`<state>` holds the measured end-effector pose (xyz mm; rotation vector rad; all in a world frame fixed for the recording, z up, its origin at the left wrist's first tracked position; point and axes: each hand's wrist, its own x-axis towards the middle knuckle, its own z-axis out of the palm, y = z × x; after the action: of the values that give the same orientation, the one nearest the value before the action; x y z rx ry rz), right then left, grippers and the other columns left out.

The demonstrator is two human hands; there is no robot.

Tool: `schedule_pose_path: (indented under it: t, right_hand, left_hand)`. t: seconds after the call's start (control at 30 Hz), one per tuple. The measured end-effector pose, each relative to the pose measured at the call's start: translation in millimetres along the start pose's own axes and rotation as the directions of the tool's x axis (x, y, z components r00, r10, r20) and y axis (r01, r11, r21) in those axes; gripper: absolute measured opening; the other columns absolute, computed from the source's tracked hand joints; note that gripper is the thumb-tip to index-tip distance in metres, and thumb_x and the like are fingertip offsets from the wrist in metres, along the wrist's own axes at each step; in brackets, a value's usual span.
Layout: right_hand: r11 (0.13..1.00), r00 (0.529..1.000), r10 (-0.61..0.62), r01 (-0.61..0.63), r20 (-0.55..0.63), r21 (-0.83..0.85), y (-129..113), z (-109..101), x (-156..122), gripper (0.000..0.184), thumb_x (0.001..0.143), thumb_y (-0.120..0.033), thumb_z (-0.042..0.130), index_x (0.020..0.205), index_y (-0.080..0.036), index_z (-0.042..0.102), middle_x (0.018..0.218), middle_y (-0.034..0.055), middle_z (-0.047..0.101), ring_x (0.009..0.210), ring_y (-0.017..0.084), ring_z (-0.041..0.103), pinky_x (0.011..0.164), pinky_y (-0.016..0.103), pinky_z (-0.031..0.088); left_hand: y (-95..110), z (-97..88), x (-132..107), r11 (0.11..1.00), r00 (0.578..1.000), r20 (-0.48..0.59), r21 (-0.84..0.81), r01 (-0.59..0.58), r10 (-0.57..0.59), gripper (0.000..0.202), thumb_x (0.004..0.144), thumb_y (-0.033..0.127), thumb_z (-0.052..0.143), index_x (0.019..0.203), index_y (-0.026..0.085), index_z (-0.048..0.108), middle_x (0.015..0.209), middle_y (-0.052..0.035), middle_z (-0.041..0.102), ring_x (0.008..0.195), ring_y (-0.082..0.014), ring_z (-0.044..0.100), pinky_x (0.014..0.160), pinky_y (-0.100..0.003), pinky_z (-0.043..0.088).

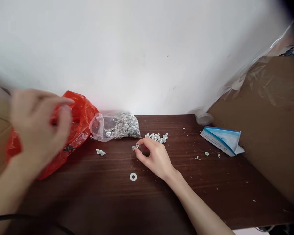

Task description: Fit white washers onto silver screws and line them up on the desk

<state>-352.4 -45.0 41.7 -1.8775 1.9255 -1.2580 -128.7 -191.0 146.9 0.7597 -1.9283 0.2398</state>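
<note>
My right hand [156,156] is over the middle of the table, thumb and forefinger pinched on a small silver screw [137,146] whose far part the fingers hide. Just behind that hand lies a cluster of silver screws [159,138] with washer-like heads. My left hand [39,120] is raised in front of a red plastic bag [84,112], blurred by motion; its thumb and forefinger are close together, and whether anything is between them does not show. A pale flat washer [133,177] lies nearer to me. To the left, a few more screws [100,152] rest on the wood.
A clear bag of small metal parts [126,125] lies against the wall. On the right are a blue-and-white packet [221,140], a clear plastic cup [204,118] on its side, paper scraps [206,153] and a cardboard panel [271,124]. A black cable [14,216] crosses the lower left.
</note>
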Motion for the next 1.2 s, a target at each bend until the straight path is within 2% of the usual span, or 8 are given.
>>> schedule_pose_path:
  t: [0.07,0.2,0.3,0.5,0.67,0.83,0.97,1.2]
  right_hand:
    - [0.996,0.999,0.024,-0.021,-0.032,0.087,3,1,1,0.006,0.082,-0.023,0.057,0.086,-0.019,0.060,0.075,0.0001,0.063,0.063,0.012,0.057,0.057,0.022,0.044]
    - [0.988,0.997,0.008,0.004,-0.079,0.154,9,2,3,0.009,0.080,-0.019,0.058,0.089,-0.018,0.061,0.074,0.0007,0.061,0.064,0.012,0.057,0.062,0.024,0.048]
    - [0.986,0.995,-0.005,0.021,-0.095,0.168,8,1,3,0.010,0.081,-0.017,0.058,0.091,-0.018,0.061,0.078,0.0016,0.062,0.067,0.012,0.058,0.066,0.025,0.050]
    - [0.970,0.997,-0.015,0.031,-0.070,0.241,4,-2,4,0.011,0.082,-0.016,0.058,0.092,-0.018,0.062,0.082,0.0020,0.063,0.071,0.012,0.060,0.067,0.024,0.051]
    - [0.975,0.997,-0.025,0.040,-0.070,0.217,12,-2,5,0.011,0.084,-0.018,0.056,0.094,-0.019,0.061,0.086,0.0041,0.063,0.074,0.014,0.061,0.069,0.027,0.052]
    - [0.976,0.993,-0.106,0.115,-0.057,0.187,17,-1,5,0.012,0.084,-0.015,0.055,0.094,-0.018,0.060,0.089,0.0045,0.062,0.076,0.013,0.060,0.071,0.027,0.052]
    - [0.976,0.991,-0.116,0.126,-0.067,0.178,15,-1,3,0.012,0.084,-0.016,0.055,0.094,-0.019,0.060,0.090,0.0046,0.063,0.076,0.014,0.060,0.072,0.028,0.052]
    - [0.970,0.984,-0.159,0.171,-0.082,0.175,16,2,4,0.013,0.087,-0.017,0.053,0.096,-0.019,0.061,0.093,0.0056,0.063,0.081,0.014,0.059,0.074,0.028,0.052]
  left_hand:
    - [44,22.3,-20,0.969,0.973,0.127,-0.183,-0.169,0.194,0.016,0.079,0.011,0.055,0.090,0.019,0.064,0.086,-0.0026,0.060,0.088,-0.0179,0.054,0.083,-0.034,0.043]
    - [89,69.1,-64,0.883,0.865,0.484,-0.454,0.117,0.134,0.031,0.080,0.004,0.045,0.102,0.020,0.059,0.096,-0.0054,0.057,0.087,-0.0168,0.055,0.073,-0.029,0.046]
    - [95,86.4,-88,0.776,0.811,0.578,-0.468,0.422,-0.092,0.026,0.080,0.008,0.048,0.103,0.017,0.057,0.090,-0.0045,0.058,0.069,-0.0127,0.052,0.062,-0.025,0.043]
    - [94,86.5,-111,0.411,0.608,0.779,-0.510,0.756,-0.152,0.031,0.088,0.029,0.051,0.116,0.015,0.057,0.090,-0.0063,0.061,0.067,-0.0126,0.054,0.061,-0.024,0.046]
    - [89,92.1,-104,0.049,0.505,0.838,-0.506,0.861,-0.208,0.038,0.084,0.040,0.058,0.107,0.011,0.064,0.074,-0.0042,0.060,0.061,-0.0115,0.054,0.061,-0.026,0.048]
    - [88,93.5,-99,-0.140,0.418,0.865,-0.466,0.873,-0.276,0.035,0.073,0.038,0.072,0.094,0.011,0.069,0.074,-0.0053,0.062,0.069,-0.0143,0.059,0.065,-0.028,0.053]
    - [93,96.1,-99,-0.134,0.401,0.868,-0.452,0.882,-0.294,0.034,0.071,0.038,0.073,0.090,0.010,0.068,0.069,-0.0047,0.063,0.063,-0.0133,0.059,0.060,-0.027,0.052]
    - [91,98.1,-106,0.000,0.476,0.849,-0.489,0.872,-0.231,0.036,0.077,0.042,0.066,0.095,0.011,0.065,0.069,-0.0036,0.063,0.061,-0.0143,0.060,0.059,-0.028,0.054]
